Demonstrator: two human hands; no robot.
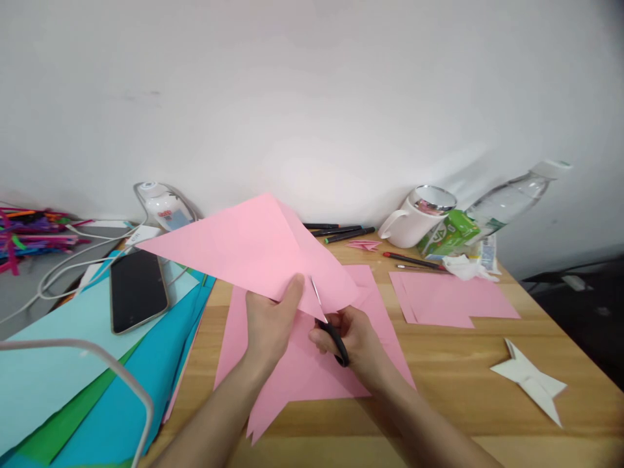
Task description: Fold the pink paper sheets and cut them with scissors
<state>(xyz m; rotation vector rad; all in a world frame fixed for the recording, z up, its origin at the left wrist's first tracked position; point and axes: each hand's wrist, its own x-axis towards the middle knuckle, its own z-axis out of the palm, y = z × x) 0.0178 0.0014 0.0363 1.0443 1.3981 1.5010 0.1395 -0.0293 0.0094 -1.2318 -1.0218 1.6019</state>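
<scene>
Head view: left hand (269,322) grasps raised pink paper (244,250), right hand (358,337) grips black-handled scissors (335,337) at its edge.

The left forearm (214,409) rises from the bottom edge, slanting right; the right forearm (419,413) slants left toward it. In the frame's lower middle, the left grip (272,320) is pinched, thumb uppermost; the right grip (357,337), slightly lower and rightward, has curled fingers.
</scene>
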